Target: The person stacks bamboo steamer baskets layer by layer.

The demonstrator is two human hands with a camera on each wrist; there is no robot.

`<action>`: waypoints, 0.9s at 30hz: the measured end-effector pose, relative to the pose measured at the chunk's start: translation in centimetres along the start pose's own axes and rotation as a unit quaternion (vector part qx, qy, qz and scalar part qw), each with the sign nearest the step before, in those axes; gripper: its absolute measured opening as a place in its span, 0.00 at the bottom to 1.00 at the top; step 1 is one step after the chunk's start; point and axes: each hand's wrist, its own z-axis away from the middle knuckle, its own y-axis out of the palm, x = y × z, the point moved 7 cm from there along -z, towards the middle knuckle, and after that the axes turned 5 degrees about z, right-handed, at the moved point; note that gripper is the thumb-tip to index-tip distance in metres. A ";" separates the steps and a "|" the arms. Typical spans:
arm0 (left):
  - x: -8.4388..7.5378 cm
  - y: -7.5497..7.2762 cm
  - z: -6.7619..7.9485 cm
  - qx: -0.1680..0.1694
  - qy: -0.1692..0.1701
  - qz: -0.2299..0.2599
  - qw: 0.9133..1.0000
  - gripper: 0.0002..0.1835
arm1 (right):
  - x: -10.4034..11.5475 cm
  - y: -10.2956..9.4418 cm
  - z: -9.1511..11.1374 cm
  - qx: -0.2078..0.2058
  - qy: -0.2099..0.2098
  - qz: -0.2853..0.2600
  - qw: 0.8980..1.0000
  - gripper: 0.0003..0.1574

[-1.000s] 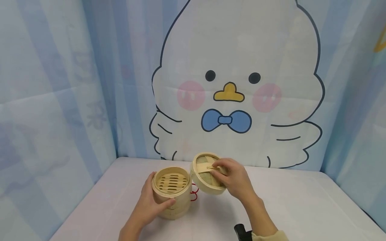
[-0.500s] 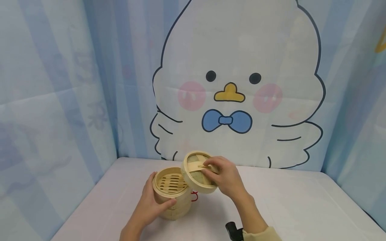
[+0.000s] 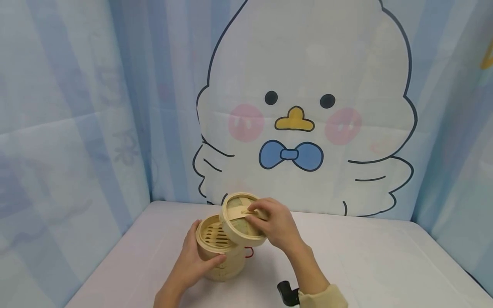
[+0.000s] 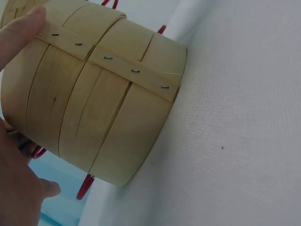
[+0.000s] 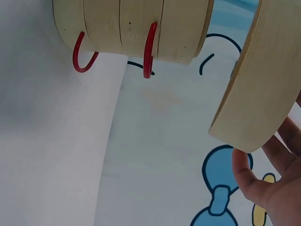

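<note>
A round two-tier bamboo steamer (image 3: 232,264) stands upright on the table, its slatted inner base (image 3: 213,236) partly visible from above. My left hand (image 3: 188,262) holds it from the left side, the thumb across the front; in the left wrist view that thumb (image 4: 21,35) lies on the bamboo wall. My right hand (image 3: 278,223) pinches the strap handle of the woven bamboo lid (image 3: 233,214). Tilted, the lid hangs over the right part of the steamer's opening. The right wrist view shows the lid's side (image 5: 258,80) apart from the steamer wall (image 5: 106,23).
Red loops (image 5: 149,52) stick out from the steamer's side. The white tabletop (image 3: 366,261) reaches back to a curtain (image 3: 239,179) with a cartoon bird. A black device (image 3: 288,294) sits at my right wrist, by a beige sleeve (image 3: 323,297).
My right hand has carried the lid leftward, from beside the steamer to over part of its opening. The left hand and the steamer have stayed nearly in place.
</note>
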 end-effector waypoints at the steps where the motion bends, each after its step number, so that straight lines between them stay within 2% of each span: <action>1: 0.0 0.0 0.0 0.000 -0.001 0.001 1.000 0.67 | 0.1 0.2 0.0 0.003 0.002 0.000 1.000 0.09; 8: 0.2 0.0 -0.2 -0.006 0.009 0.014 1.000 0.67 | 0.8 1.3 -0.6 0.021 -0.002 0.014 1.000 0.08; 17: -0.3 -0.1 0.2 -0.003 0.028 0.004 1.000 0.66 | 1.7 2.5 -1.2 0.056 -0.008 0.039 0.998 0.08; 27: -0.1 -0.2 0.1 -0.003 0.013 0.002 1.000 0.66 | 2.6 4.2 -1.8 0.096 -0.012 0.065 0.993 0.08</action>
